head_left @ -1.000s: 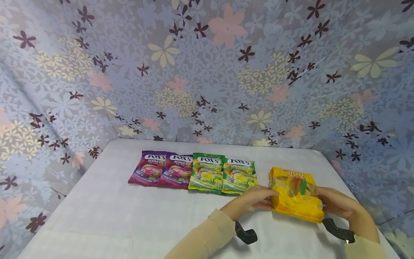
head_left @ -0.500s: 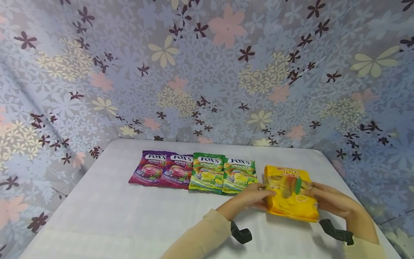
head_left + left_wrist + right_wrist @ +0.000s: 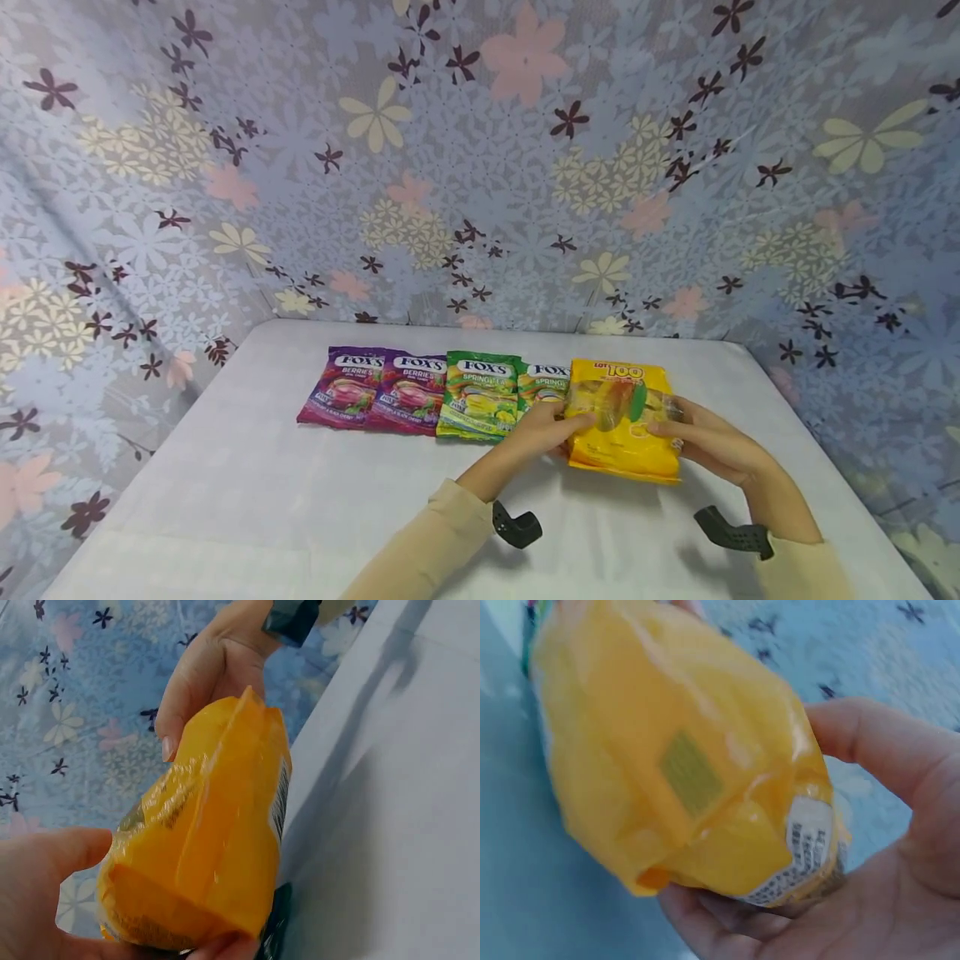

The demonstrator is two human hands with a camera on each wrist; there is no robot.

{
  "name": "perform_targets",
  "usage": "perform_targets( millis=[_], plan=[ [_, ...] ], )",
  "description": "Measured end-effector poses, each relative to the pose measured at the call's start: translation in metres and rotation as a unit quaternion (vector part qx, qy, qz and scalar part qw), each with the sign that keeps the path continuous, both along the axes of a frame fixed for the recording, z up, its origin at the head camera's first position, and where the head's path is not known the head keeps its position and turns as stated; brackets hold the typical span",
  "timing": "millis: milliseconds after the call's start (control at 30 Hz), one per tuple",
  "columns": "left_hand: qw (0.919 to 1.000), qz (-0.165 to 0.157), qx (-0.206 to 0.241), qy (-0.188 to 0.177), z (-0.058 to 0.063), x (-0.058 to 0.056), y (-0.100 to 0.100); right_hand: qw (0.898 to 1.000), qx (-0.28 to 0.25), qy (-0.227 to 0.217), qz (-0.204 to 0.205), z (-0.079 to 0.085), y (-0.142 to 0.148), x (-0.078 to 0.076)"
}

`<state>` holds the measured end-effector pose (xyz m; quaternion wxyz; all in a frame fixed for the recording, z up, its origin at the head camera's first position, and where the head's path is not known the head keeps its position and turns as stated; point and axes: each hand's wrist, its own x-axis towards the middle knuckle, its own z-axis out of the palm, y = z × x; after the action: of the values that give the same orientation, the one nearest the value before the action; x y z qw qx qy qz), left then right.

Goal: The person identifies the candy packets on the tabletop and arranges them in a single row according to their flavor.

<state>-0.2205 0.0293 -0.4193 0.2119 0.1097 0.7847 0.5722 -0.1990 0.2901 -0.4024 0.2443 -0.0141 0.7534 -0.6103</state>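
Note:
A plump yellow candy bag point(image 3: 622, 450) marked LOT 100, with a mango picture, is raised off the white table between both hands. My left hand point(image 3: 542, 432) grips its left side, thumb on the front. On the right side my right hand point(image 3: 716, 443) holds it, thumb in front and fingers behind. Seen in the left wrist view, the bag's yellow side point(image 3: 225, 825) has a seam. The bag partly hides one green Fox's Spring Tea candy bag point(image 3: 542, 382). Another green Fox's bag point(image 3: 478, 400) lies fully visible to its left.
Two purple Fox's Berries candy bags point(image 3: 343, 392) overlap at the left end of the row on the white table point(image 3: 262, 492). Behind the table rises a floral cloth backdrop point(image 3: 480, 192). A black strap device point(image 3: 516, 525) sits at each wrist.
Both hands have carried the yellow candy bag left and slightly toward the back. It now overlaps the rightmost green bag, which was mostly visible before. The row of Fox's bags stays put.

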Motion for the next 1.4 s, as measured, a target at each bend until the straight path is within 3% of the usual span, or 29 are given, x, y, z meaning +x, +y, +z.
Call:
perform_targets(
  millis=[200,367,667,833,1400],
  plan=[
    [0.9940,0.005,-0.071,0.082,0.005,-0.001,-0.015,0.998,-0.058,0.030,-0.001,-0.002,-0.025,-0.004],
    [0.9892,0.013,-0.078,0.124,0.007,-0.002,-0.027,0.996,-0.058,0.062,-0.010,0.000,-0.040,-0.005],
    [0.9931,0.046,-0.039,0.101,0.006,-0.011,-0.046,0.994,-0.066,0.060,-0.062,0.000,-0.056,-0.009],
    [0.9961,0.039,-0.005,0.079,0.005,-0.013,-0.050,0.993,-0.067,0.061,-0.077,-0.002,-0.058,-0.008],
    [0.9953,0.030,0.027,0.087,0.005,-0.013,-0.056,0.989,-0.040,0.087,-0.109,-0.002,-0.066,-0.006]
  ],
)
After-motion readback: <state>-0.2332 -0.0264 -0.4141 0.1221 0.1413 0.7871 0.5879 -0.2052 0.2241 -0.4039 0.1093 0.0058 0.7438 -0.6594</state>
